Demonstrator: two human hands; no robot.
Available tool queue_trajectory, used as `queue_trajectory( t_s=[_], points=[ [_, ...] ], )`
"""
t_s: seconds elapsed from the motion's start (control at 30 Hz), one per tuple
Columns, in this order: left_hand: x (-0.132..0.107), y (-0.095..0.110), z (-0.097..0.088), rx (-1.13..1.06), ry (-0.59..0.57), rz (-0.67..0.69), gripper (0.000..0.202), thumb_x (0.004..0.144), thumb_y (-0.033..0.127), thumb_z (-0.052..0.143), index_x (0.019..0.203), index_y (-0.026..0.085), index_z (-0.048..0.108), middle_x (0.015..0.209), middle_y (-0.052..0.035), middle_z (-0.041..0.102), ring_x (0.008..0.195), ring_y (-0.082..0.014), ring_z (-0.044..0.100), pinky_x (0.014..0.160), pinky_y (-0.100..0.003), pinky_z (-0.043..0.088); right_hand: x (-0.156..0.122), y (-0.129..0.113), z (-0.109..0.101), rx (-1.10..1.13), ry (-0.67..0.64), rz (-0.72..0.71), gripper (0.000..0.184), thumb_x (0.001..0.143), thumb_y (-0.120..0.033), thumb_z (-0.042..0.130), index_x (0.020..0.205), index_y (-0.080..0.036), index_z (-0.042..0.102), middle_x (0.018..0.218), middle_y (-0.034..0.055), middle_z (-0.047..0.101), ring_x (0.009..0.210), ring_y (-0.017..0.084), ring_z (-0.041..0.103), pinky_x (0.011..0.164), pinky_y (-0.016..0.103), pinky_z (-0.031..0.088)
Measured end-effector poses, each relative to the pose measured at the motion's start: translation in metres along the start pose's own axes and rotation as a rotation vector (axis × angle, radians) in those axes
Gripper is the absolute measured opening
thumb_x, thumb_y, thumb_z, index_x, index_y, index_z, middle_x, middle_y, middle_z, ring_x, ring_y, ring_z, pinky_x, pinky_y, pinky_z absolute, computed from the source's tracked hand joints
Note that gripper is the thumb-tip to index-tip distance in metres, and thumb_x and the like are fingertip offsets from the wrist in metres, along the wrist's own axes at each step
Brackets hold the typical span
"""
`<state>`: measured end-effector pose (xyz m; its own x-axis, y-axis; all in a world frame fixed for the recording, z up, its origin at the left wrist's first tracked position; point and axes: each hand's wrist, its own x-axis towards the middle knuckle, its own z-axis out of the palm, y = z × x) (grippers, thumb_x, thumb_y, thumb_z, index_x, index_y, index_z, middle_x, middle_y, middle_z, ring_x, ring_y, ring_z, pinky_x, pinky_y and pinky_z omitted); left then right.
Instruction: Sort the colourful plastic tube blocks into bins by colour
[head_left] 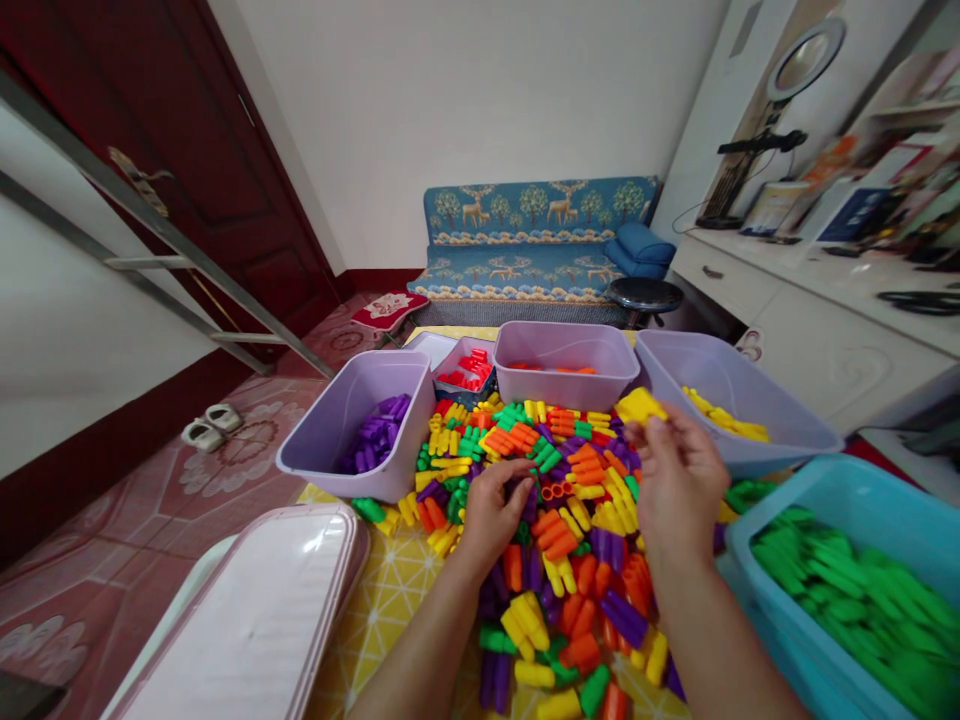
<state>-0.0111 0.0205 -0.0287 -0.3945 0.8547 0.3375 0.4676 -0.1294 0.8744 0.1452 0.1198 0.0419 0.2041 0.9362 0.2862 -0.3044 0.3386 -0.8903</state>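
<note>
A pile of plastic pieces shaped like joined short tubes, in yellow, orange, green, purple and red, covers the middle of the table. My right hand (679, 475) is raised over the pile's right side, its thumb and fingers pinching a yellow plastic piece (640, 405). That piece is near the lilac bin with yellow pieces (750, 380). Over the middle of the pile is my left hand (495, 505), fingers bent, thumb and forefinger apart. Its fingertips are close to green pieces (546, 456) and orange pieces (510, 438); whether they touch any is unclear.
A lilac bin with purple pieces (405, 440) stands left. Behind are a small box with red pieces (466, 370) and a lilac bin with orange pieces (566, 350). A turquoise bin (780, 500) on the right holds green pieces. A pale lid (255, 610) lies front left.
</note>
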Motion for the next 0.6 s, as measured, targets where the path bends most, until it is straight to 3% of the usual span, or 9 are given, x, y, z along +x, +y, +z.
queue_trajectory(
  t_s=[0.1, 0.17, 0.27, 0.37, 0.43, 0.53, 0.6],
  points=[
    [0.0, 0.0, 0.0, 0.02, 0.005, 0.016, 0.019, 0.084, 0.021, 0.059, 0.099, 0.02, 0.07, 0.097, -0.0063, 0.072, 0.092, -0.0201, 0.066, 0.085, -0.034, 0.052, 0.015, -0.006, 0.004, 0.228, 0.054, -0.047, 0.033, 0.079, -0.033, 0.065, 0.11, -0.021, 0.059, 0.118, 0.0064, 0.061, 0.109, 0.018, 0.061, 0.098, 0.04, 0.046],
    [0.0, 0.001, 0.0, 0.023, 0.011, 0.019, 0.019, 0.084, 0.021, 0.059, 0.098, 0.02, 0.07, 0.096, -0.0058, 0.073, 0.091, -0.0199, 0.067, 0.084, -0.033, 0.052, 0.017, 0.0, 0.002, 0.208, 0.012, -0.005, 0.037, 0.08, -0.036, 0.063, 0.113, -0.021, 0.057, 0.122, 0.0088, 0.06, 0.115, 0.02, 0.058, 0.099, 0.044, 0.044],
    [-0.001, 0.001, 0.0, 0.021, 0.018, 0.025, 0.018, 0.084, 0.021, 0.058, 0.098, 0.02, 0.07, 0.095, -0.0055, 0.072, 0.09, -0.0194, 0.067, 0.083, -0.033, 0.052, 0.01, 0.022, -0.01, -0.159, -0.1, -0.013, 0.043, 0.08, -0.04, 0.061, 0.116, -0.019, 0.058, 0.121, 0.0111, 0.062, 0.112, 0.024, 0.058, 0.099, 0.049, 0.043],
    [-0.001, 0.001, 0.0, 0.016, 0.017, 0.022, 0.018, 0.085, 0.021, 0.058, 0.098, 0.02, 0.07, 0.095, -0.0056, 0.072, 0.09, -0.0192, 0.066, 0.083, -0.032, 0.052, -0.003, 0.046, -0.028, -0.73, -0.318, -0.199, 0.044, 0.078, -0.042, 0.061, 0.113, -0.015, 0.062, 0.119, 0.0149, 0.062, 0.114, 0.029, 0.054, 0.102, 0.052, 0.037],
    [0.0, 0.001, 0.0, 0.017, 0.007, 0.017, 0.018, 0.085, 0.022, 0.057, 0.097, 0.02, 0.071, 0.095, -0.0056, 0.072, 0.089, -0.0191, 0.065, 0.083, -0.032, 0.051, -0.014, 0.056, -0.038, -0.982, -0.396, -0.294, 0.045, 0.08, -0.041, 0.058, 0.116, -0.014, 0.061, 0.122, 0.0174, 0.059, 0.116, 0.031, 0.051, 0.101, 0.054, 0.037],
    [0.0, 0.002, 0.0, 0.02, -0.01, 0.007, 0.019, 0.086, 0.024, 0.056, 0.097, 0.02, 0.071, 0.093, -0.0052, 0.071, 0.088, -0.019, 0.065, 0.082, -0.031, 0.05, -0.03, 0.058, -0.041, -1.155, -0.459, -0.338, 0.049, 0.083, -0.044, 0.056, 0.123, -0.016, 0.058, 0.123, 0.0175, 0.057, 0.113, 0.033, 0.052, 0.095, 0.053, 0.042],
    [-0.001, 0.004, -0.001, 0.022, -0.016, 0.008, 0.019, 0.086, 0.026, 0.057, 0.099, 0.02, 0.07, 0.09, -0.005, 0.07, 0.084, -0.0184, 0.064, 0.079, -0.03, 0.05, -0.037, 0.054, -0.035, -1.14, -0.533, -0.344, 0.05, 0.082, -0.042, 0.057, 0.127, -0.019, 0.055, 0.121, 0.0156, 0.058, 0.111, 0.032, 0.053, 0.093, 0.051, 0.044]
  ],
)
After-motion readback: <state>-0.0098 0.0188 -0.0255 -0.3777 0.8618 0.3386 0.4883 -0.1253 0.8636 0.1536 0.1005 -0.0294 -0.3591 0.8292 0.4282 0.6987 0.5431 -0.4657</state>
